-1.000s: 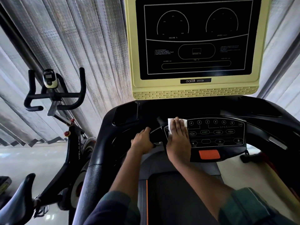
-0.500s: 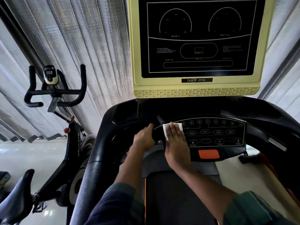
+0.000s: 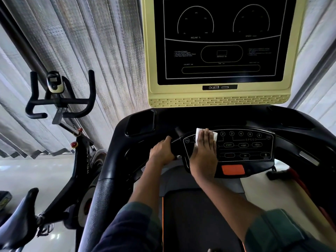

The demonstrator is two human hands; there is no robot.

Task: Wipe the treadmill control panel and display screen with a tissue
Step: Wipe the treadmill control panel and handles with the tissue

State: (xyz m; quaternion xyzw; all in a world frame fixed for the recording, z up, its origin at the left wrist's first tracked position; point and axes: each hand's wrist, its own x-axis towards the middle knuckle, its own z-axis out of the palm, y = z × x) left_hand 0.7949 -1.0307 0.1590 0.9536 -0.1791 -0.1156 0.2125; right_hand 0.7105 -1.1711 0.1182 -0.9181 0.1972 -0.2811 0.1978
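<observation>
The black control panel (image 3: 245, 146) with round buttons and an orange stop pad (image 3: 233, 169) sits below the dark display screen (image 3: 220, 39) in its pale yellow frame. My right hand (image 3: 204, 155) lies flat on the left part of the panel, straight fingers pressing a white tissue (image 3: 199, 132) whose edges show beyond the fingertips. My left hand (image 3: 161, 152) grips the black handlebar (image 3: 175, 148) just left of the panel.
An exercise bike (image 3: 60, 106) stands to the left, its seat (image 3: 20, 220) at the lower left. Grey vertical blinds (image 3: 81, 51) hang behind. A cup recess (image 3: 140, 122) lies upper left of the panel. The treadmill belt (image 3: 196, 220) runs below.
My right hand has slid the tissue rightward and slightly up from the panel's left edge, uncovering the leftmost button. My left hand keeps its grip on the handlebar.
</observation>
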